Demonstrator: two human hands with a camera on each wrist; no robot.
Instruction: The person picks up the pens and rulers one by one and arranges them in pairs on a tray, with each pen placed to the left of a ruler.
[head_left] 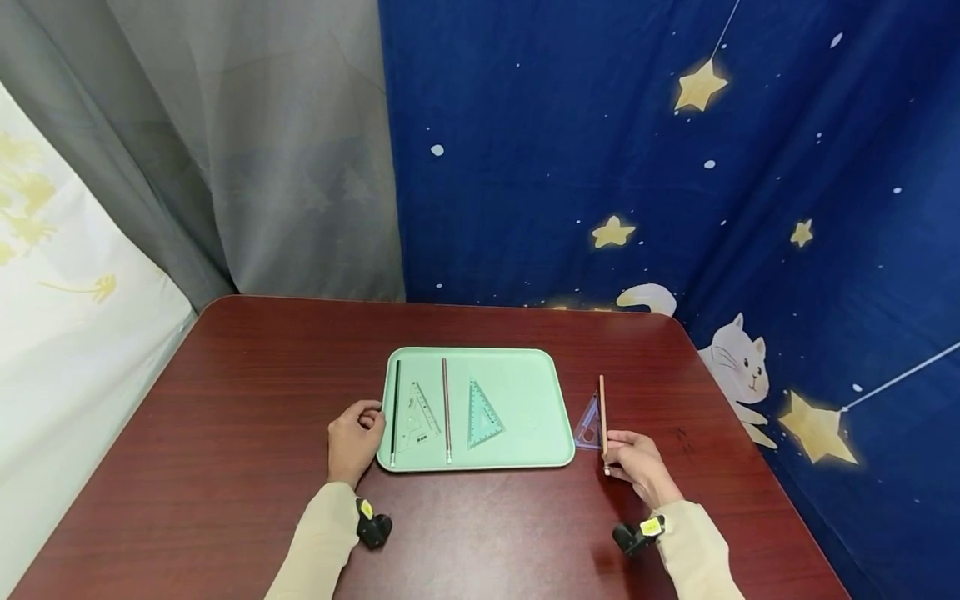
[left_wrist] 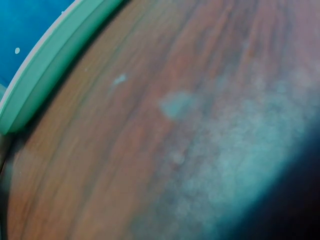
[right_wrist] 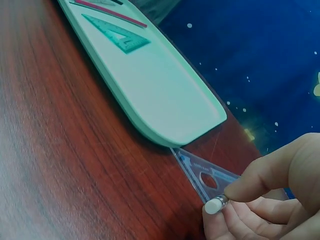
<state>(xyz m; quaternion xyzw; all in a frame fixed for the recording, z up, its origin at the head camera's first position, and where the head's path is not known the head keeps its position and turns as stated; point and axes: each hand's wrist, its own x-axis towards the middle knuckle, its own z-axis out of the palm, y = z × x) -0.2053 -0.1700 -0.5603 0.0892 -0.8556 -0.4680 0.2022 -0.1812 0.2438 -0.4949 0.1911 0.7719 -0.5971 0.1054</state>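
Observation:
My right hand [head_left: 637, 460] pinches a light wooden pencil [head_left: 602, 408] near its eraser end; the white eraser [right_wrist: 214, 206] points toward the right wrist camera. Next to that pencil is a clear purple set square [head_left: 588, 427], right of the tray, partly hidden by the pencil and fingers. At the left rim of the light green tray [head_left: 532, 408], the curled fingers of my left hand [head_left: 354, 440] grip the edge. On the tray lie a black pencil [head_left: 395, 412], a clear set square [head_left: 422, 415], a red pencil [head_left: 447, 408] and a green set square [head_left: 483, 417].
The tray stands on a reddish-brown wooden table [head_left: 247, 417]. Behind the table hang a grey curtain [head_left: 300, 150] and a blue star-patterned curtain [head_left: 540, 150]. A white cloth [head_left: 67, 350] hangs at the left.

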